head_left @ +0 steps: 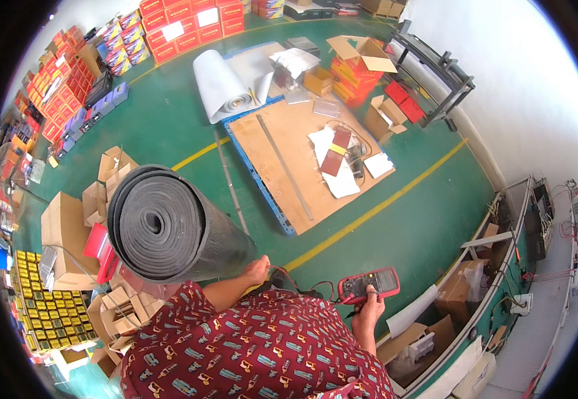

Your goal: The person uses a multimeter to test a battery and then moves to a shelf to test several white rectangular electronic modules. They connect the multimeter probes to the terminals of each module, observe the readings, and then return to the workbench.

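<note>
Closest in the head view: red patterned shirt, with black roll ahead on its left, spiral end up. Ahead on the right, meter clasped in the right grip, thumb resting on its face, screen in sight. Left grip by the roll's lower side; impossible to tell whether closed on anything, or touching the roll. Between the two, red lead looping to the meter. Probably best to brace the meter firmly from beneath, shift only the thumb, and keep it off the screen for clear reading. Tilt the face toward the eyes. Leave slack in the lead, and guard against snagging on the shirt or tugging at the meter's end.
</note>
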Demonstrator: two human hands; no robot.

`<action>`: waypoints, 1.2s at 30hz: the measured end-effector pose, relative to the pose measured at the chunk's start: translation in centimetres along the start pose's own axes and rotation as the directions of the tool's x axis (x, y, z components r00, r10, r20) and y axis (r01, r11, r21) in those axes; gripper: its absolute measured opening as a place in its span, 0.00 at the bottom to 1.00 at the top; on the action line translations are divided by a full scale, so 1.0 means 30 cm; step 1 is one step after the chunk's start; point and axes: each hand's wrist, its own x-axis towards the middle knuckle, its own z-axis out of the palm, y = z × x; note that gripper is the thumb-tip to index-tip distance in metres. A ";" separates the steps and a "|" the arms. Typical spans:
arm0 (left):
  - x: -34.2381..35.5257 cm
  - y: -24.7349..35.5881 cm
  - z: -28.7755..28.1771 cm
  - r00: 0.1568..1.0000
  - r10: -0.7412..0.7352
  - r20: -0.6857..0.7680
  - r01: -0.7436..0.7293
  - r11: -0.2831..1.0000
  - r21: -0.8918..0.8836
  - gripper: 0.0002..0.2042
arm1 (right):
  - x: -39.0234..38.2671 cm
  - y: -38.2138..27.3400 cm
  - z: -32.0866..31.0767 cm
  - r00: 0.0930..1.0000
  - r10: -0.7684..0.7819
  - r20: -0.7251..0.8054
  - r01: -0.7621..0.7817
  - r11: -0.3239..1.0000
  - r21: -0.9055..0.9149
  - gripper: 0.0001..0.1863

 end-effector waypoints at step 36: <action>0.092 0.088 -0.013 0.997 0.049 0.063 -0.054 0.996 0.073 0.12 | 0.030 0.011 -0.022 0.995 0.023 -0.093 -0.020 0.999 0.033 0.08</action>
